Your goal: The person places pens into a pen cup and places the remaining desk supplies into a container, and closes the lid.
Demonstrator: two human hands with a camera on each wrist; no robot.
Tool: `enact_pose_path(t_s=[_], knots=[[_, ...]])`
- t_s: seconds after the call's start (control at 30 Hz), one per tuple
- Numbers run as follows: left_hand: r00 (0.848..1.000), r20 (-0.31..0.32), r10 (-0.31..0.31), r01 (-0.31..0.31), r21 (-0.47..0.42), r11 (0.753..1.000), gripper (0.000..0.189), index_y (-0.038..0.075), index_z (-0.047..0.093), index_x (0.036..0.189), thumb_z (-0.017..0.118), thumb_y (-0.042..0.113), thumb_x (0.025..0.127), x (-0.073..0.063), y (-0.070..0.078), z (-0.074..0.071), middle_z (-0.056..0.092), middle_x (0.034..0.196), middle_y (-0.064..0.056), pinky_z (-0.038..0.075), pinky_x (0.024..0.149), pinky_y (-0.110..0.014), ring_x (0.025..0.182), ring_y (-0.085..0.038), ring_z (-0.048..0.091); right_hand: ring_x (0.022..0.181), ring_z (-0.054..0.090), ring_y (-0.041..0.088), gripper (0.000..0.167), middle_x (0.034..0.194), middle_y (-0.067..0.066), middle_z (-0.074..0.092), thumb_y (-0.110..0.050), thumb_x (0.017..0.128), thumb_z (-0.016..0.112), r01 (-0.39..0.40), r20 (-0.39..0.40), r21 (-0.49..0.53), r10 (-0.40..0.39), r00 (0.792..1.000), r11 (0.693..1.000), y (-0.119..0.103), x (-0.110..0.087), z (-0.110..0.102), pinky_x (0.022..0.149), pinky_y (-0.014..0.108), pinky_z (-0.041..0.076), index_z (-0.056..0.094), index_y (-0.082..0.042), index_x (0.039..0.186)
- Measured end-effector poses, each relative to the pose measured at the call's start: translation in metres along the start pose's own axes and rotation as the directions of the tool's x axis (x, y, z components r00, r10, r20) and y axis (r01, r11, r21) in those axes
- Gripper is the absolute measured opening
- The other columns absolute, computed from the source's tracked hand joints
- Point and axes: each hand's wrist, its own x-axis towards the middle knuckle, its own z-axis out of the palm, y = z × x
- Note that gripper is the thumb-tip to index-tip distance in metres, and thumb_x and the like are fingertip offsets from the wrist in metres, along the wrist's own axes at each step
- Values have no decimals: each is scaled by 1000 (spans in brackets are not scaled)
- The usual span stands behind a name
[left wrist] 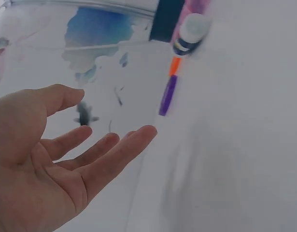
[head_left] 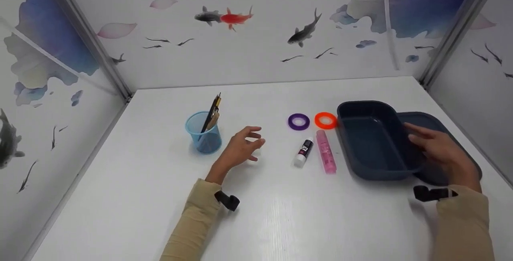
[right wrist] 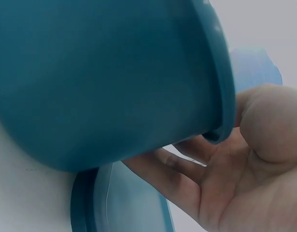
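My right hand (head_left: 445, 152) grips the right side wall of a dark blue rectangular plastic box (head_left: 372, 175). In the right wrist view the thumb is at the rim of the box (right wrist: 100, 96), and the fingers lie along its outside. The box's lid (head_left: 461, 148) lies flat on the table, partly under the box and that hand. My left hand (head_left: 240, 146) hovers over the table with loosely bent fingers and holds nothing, as the left wrist view confirms. Just left of it stands a blue mesh pen cup (head_left: 208, 142) with pencils and pens (head_left: 212, 112) in it.
Left of the box lie a purple ring (head_left: 299, 128), an orange ring (head_left: 325, 126), a glue stick (head_left: 303, 152) with a white cap and a pink tube-shaped item (head_left: 326, 152). White panels with painted fish (head_left: 236, 18) enclose the white table (head_left: 272, 221).
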Motion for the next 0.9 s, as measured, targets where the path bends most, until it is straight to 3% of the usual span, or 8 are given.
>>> enact_pose_path(t_s=[0.1,0.27,0.4,0.47,0.53,0.77,0.9], knots=[[999,14,-29,28,39,999,55,12,42,150,61,29,101,7,-4,12,55,141,-15,64,76,-32,117,-28,65,140,33,29,73,166,25,12,-55,101,45,-8,5,29,8,1000,1000,2,-1,0,121,65,23,15,-24,161],[998,44,-47,48,-11,999,54,9,41,150,59,26,102,15,-5,24,57,138,-16,64,76,-37,117,-30,66,147,24,34,74,167,23,11,-56,101,45,-2,6,43,2,1000,999,3,1,1,122,62,24,15,-25,161],[996,72,-59,64,-67,996,53,8,42,149,58,25,102,21,-2,32,58,137,-18,64,74,-39,117,-33,67,136,39,18,74,166,22,14,-55,101,46,0,8,33,0,1000,999,4,2,1,108,36,47,16,-24,161],[993,86,-81,90,-99,991,52,8,43,149,58,25,102,24,-1,36,58,137,-18,65,73,-40,116,-33,68,125,43,5,73,166,22,16,-55,101,47,-2,5,18,2,1000,1000,4,2,0,95,19,48,17,-24,161],[990,91,-105,117,-128,985,51,7,44,148,58,26,102,28,1,40,58,136,-18,65,72,-39,114,-32,68,117,42,-5,74,166,22,16,-54,101,48,1,3,12,-1,1000,1000,4,2,0,85,10,46,18,-23,161],[985,58,-165,172,-142,975,48,7,50,143,59,28,101,47,11,53,62,130,-16,64,66,-36,103,-28,72,102,45,-15,74,164,25,19,-52,101,48,19,-11,11,-19,1000,1000,4,1,-1,82,11,49,18,-20,160],[984,64,-165,172,-132,976,46,6,51,141,60,26,101,53,17,56,64,127,-18,64,64,-35,101,-29,73,98,47,-16,72,162,25,23,-50,102,48,22,-22,9,-22,1000,1000,3,1,1,82,13,51,19,-18,160]])
